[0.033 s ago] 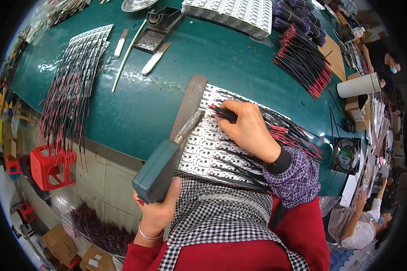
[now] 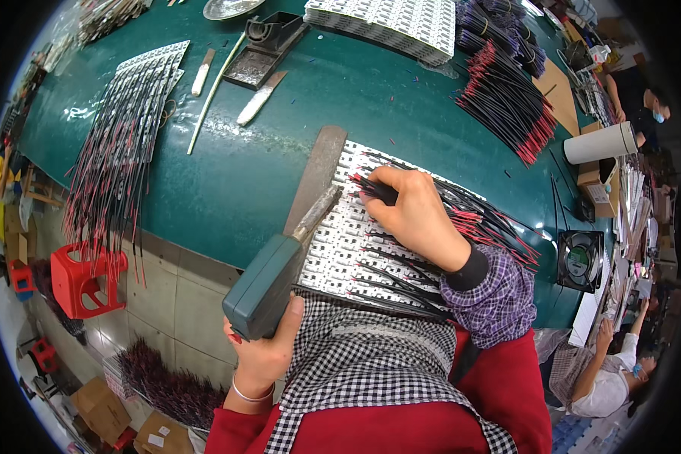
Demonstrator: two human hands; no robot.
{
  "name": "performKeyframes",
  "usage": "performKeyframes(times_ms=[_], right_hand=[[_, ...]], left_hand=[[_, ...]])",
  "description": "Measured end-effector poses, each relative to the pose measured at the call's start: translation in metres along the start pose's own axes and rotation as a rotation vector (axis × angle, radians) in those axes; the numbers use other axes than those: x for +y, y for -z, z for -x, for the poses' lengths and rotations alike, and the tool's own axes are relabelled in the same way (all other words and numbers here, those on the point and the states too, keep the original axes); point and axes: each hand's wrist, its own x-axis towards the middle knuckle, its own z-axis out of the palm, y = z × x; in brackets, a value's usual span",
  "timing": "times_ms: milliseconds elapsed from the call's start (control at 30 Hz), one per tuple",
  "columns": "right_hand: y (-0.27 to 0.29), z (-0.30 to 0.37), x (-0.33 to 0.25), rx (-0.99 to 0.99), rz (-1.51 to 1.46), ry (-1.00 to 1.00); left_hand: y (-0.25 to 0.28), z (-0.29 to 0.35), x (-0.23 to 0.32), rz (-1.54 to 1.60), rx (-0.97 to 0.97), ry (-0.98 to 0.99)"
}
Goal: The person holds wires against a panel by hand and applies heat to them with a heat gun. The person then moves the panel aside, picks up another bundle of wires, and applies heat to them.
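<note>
My left hand (image 2: 261,359) is closed round the handle of a dark green soldering gun (image 2: 261,280). Its metal tip rests over the left part of a white circuit board panel (image 2: 325,253) with rows of small black parts. Above that panel, my right hand (image 2: 415,208) pinches a bundle of black wires (image 2: 376,189) with red ends, fingertips close to the tool's tip. More black wires (image 2: 401,281) lie across the panel's right side, one end of each at the board. A flat brown metal bar (image 2: 315,178) runs along the panel's left edge.
A stack of white panels (image 2: 386,26) and a pile of black-and-red wires (image 2: 507,106) lie farther back. Wired panels (image 2: 125,129) hang over the table's left edge above a red stool (image 2: 87,280). A small fan (image 2: 580,259) stands right; a co-worker (image 2: 605,378) sits beyond.
</note>
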Motion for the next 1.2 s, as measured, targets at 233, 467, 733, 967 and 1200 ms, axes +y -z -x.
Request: performKeyframes(times_ms=[233,467,733,967,1200], right_hand=[[0.009,-0.011,-0.004,-0.113,-0.016,-0.097],[0.007,-0.007,-0.006,-0.106,-0.002,-0.094],[0.010,-0.003,-0.008,-0.120,0.036,-0.054],[0.017,0.017,-0.022,0.127,-0.002,0.175],[-0.001,0.019,-0.013,0.004,-0.063,0.070]], left_hand=[[-0.001,-0.004,-0.001,0.001,-0.097,-0.059],[0.000,-0.003,0.007,-0.046,-0.090,-0.008],[0.009,0.008,-0.007,-0.009,0.005,-0.139],[0.013,0.016,0.000,0.126,0.058,-0.037],[0.009,0.017,0.003,0.132,0.027,0.016]])
